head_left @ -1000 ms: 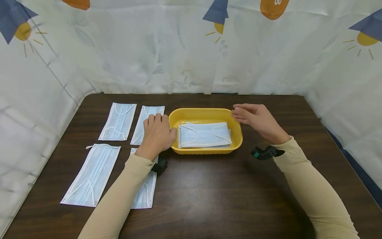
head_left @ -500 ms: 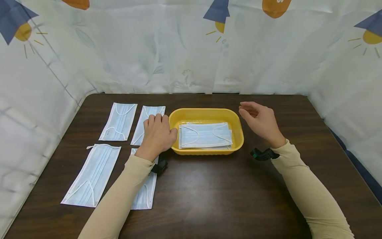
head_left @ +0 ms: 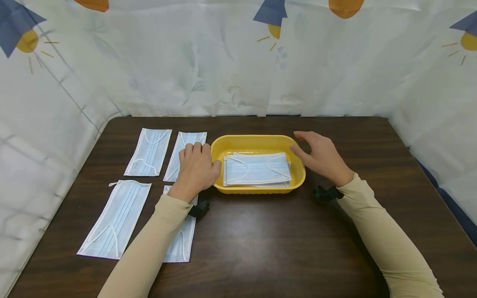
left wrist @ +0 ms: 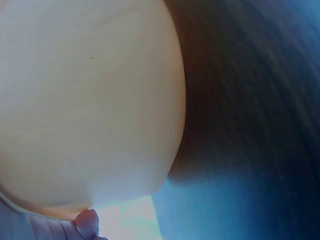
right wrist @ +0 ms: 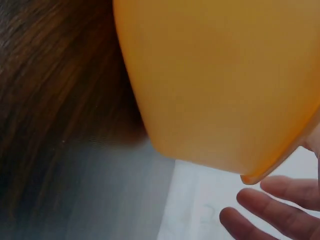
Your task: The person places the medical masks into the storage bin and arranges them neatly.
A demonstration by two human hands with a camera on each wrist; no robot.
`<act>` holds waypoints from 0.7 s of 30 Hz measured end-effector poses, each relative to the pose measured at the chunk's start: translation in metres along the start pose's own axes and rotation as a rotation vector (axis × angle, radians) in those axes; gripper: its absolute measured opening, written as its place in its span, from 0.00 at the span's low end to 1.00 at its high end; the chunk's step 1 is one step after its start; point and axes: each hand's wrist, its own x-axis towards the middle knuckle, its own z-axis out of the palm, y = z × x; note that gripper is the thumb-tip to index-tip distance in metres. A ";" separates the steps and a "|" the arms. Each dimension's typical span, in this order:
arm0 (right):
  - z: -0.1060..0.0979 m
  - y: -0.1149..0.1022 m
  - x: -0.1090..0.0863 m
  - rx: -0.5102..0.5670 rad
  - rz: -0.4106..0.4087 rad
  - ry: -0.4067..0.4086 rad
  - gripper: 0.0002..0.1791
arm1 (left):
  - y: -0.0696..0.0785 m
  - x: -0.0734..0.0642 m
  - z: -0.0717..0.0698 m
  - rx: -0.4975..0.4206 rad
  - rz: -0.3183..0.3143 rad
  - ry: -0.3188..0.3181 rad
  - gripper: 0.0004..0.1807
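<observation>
A yellow plastic tray point(head_left: 258, 190) stands on the table, a small stack of pale blue face masks point(head_left: 257, 169) lying in it. At its left end my left hand point(head_left: 198, 170) holds the rim, back of the hand up and thumb over the edge; its fingertips are hidden in the head view. The left wrist view shows the tray's outer wall point(left wrist: 92, 110) with a fingertip point(left wrist: 87, 223) at the rim. My right hand point(head_left: 321, 156) is at the right end, thumb over the rim and fingers apart. Its fingers point(right wrist: 277, 210) extend loosely past the rim in the right wrist view.
Left of the tray, several face masks lie separately on the dark wooden table point(head_left: 261, 248): one far left point(head_left: 148, 152), one near left point(head_left: 114, 219), others partly under my left hand and arm. A white patterned curtain point(head_left: 223, 62) encloses the table's back and sides.
My right hand drew back from the tray's right end, then came back to it with thumb and fingers spread wider. The left hand and the masks stay where they were.
</observation>
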 end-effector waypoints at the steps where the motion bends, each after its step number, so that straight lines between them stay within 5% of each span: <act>1: 0.000 0.000 0.000 -0.002 0.012 -0.019 0.33 | 0.000 0.000 0.000 0.000 0.001 0.001 0.14; 8: 0.002 -0.006 -0.002 -0.042 0.112 -0.179 0.46 | 0.000 0.000 -0.001 0.004 -0.006 -0.007 0.16; 21: 0.005 -0.012 -0.004 -0.085 0.114 -0.193 0.49 | 0.001 0.000 -0.001 0.005 -0.001 -0.002 0.17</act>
